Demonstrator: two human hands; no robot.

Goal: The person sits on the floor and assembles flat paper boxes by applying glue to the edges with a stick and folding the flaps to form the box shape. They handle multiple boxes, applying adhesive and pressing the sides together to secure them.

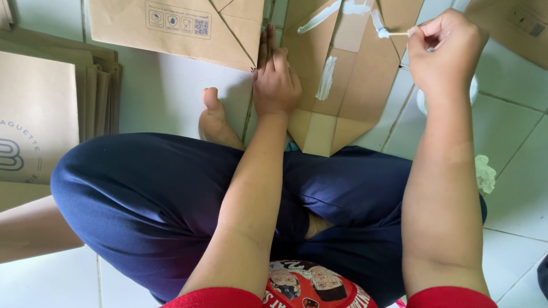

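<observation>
- Left hand (276, 82): flat, fingers straight, pressing down flattened brown paper bag (348, 85) on pale tiled floor (171, 91).
- Right hand (442, 48), at 1 o'clock: pinched shut around thin glue-tipped stick (394, 33), tip over bag's folded bottom.
- Stack of brown paper bags (51, 108) at 9 o'clock.

Two bare hands, left hand (276, 80) and right hand (442, 48), one glue stick (394, 33), three white glue smears (326, 78) on one unfolded brown paper bag (342, 108), one stack of flat bags (100, 91) (count within it unclear), one crumpled wad (485, 173), one bare foot (216, 121)
</observation>
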